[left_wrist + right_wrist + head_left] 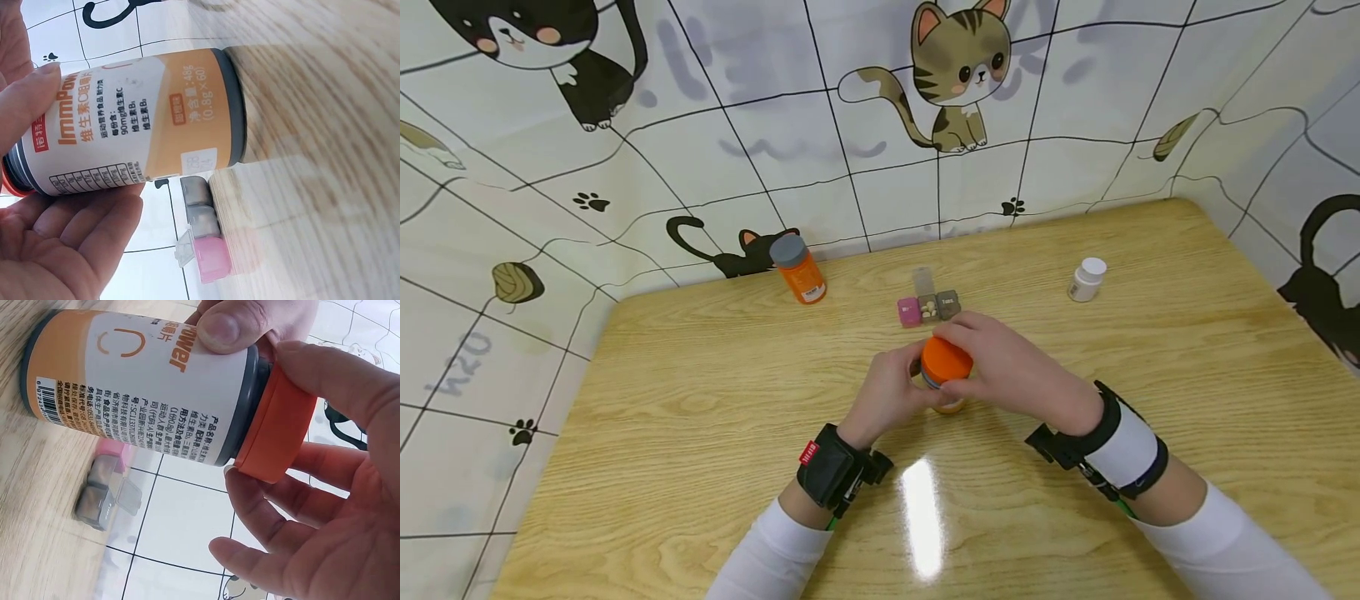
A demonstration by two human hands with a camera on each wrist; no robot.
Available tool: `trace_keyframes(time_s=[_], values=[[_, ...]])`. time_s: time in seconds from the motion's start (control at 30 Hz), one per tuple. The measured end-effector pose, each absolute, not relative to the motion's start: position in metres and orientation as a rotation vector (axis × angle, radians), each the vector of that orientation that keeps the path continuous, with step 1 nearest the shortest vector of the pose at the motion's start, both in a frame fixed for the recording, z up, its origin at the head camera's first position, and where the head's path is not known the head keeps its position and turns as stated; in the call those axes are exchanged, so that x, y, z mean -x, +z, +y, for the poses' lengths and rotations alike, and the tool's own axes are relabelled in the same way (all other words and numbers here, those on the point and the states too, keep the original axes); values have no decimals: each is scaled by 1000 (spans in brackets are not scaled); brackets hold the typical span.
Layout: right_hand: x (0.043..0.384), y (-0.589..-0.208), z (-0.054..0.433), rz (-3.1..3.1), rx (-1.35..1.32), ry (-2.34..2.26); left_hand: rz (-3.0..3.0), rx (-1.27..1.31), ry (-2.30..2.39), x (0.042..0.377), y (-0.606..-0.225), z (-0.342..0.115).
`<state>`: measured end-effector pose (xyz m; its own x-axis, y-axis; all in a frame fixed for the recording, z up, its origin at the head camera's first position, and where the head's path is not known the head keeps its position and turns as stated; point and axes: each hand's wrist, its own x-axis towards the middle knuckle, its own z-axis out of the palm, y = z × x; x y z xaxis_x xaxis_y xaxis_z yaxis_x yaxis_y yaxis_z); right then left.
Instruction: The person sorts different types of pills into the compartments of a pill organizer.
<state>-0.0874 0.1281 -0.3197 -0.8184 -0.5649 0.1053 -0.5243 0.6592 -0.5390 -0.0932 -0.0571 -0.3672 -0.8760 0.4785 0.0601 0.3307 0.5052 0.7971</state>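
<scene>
A vitamin bottle with a white and orange label stands upright on the wooden table. My left hand grips its upper body, thumb across the label and fingers round the far side. On top sits an orange cap, pinched at its edge between the thumb and fingers of my right hand. In the right wrist view a dark neck band shows between the cap and the label. Just behind the bottle lies a small pill box with one pink and two grey compartments; the middle lid is up and pale tablets lie inside.
An orange bottle with a grey lid stands at the back left of the table. A small white bottle is at the back right. A cat-patterned wall covering borders the back and sides.
</scene>
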Motion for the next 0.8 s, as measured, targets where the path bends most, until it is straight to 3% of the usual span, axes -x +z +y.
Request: trace_keyframes(time_s=[0.47,0.8], values=[[97,-320,137,2701,1102,-919,2583,-697,1276,95,-366,-57],[87,-326,125,2822,946,-946,2610,-652,1242,96,-366,-56]])
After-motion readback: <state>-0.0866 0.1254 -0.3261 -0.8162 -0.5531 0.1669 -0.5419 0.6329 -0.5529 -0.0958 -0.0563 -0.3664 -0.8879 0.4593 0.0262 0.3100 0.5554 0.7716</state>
